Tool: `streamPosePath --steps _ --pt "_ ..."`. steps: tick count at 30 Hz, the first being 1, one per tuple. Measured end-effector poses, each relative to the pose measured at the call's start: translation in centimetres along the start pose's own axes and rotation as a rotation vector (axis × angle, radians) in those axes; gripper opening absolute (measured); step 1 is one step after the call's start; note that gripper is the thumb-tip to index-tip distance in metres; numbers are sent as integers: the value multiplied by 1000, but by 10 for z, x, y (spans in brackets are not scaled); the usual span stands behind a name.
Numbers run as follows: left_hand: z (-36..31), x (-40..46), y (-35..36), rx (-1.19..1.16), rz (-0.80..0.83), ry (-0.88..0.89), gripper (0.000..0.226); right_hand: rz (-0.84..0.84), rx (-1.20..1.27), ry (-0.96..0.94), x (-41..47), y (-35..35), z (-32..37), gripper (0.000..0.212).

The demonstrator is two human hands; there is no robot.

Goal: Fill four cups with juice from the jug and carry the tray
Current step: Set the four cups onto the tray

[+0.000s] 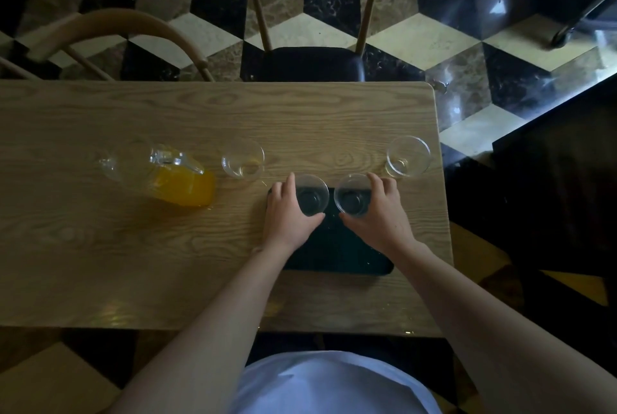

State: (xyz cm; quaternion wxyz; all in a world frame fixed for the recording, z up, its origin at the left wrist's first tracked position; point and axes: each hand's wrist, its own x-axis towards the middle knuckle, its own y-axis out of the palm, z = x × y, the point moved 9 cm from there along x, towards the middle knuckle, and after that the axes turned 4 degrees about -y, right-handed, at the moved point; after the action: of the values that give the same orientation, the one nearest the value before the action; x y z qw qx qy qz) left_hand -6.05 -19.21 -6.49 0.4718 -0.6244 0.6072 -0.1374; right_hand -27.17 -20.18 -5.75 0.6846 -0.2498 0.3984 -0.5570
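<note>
- So both hands are busy at the far end of the black tray (337,250), which sits on the wooden table (100,246) toward its right, near side.
- Left hand (287,213) is wrapped around the left cup (311,195), fingers on its left side and thumb curling under the near rim. Looks like a proper hold, cup upright over the tray's far left corner.
- Right hand (380,210) does the mirror thing with the right cup (353,195): fingers over the far right side, thumb along the near edge. Also upright, over the far end of the tray.
- Those two cups are just beside each other, nearly touching. Both clear and look empty, though the dark tray under them makes that hard to judge.
- Can't tell if the two cups are resting on the tray or held just above it.
- Third cup (243,158) stands on the bare table, just past the tray's far left corner. Empty as far as I can see.
- Fourth cup (408,156) is near the table's right edge, beyond the right hand, apart from the tray.
- Glass jug (160,174) with orange juice (187,188) stands on the left, well apart from the tray, roughly half full.
- Two wooden chairs sit at the far side: one (314,12) straight across, another (110,36) off to the left.
</note>
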Motion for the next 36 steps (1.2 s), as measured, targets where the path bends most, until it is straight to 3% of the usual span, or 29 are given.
streamPosePath --steps 11,13,16,19,25,30,36 --pt "1 -2 -14 11 6 -1 116 26 57 25 0 -10 -3 111" --pt "4 -3 -32 -45 -100 -3 102 -26 99 53 0 -21 -9 106" --pt "15 -1 -70 -184 -394 -70 75 -191 127 110 3 -45 -25 92" --pt "19 9 -89 -141 -517 -123 74 -316 58 195 13 -65 -42 84" --pt "12 68 -80 265 -281 -82 109 -259 -10 343 45 -74 -64 104" --pt "17 102 -81 358 -116 -189 126 -147 -58 336 71 -72 -64 116" --pt "25 109 -87 396 -52 -260 132 -38 -124 326 83 -68 -64 107"
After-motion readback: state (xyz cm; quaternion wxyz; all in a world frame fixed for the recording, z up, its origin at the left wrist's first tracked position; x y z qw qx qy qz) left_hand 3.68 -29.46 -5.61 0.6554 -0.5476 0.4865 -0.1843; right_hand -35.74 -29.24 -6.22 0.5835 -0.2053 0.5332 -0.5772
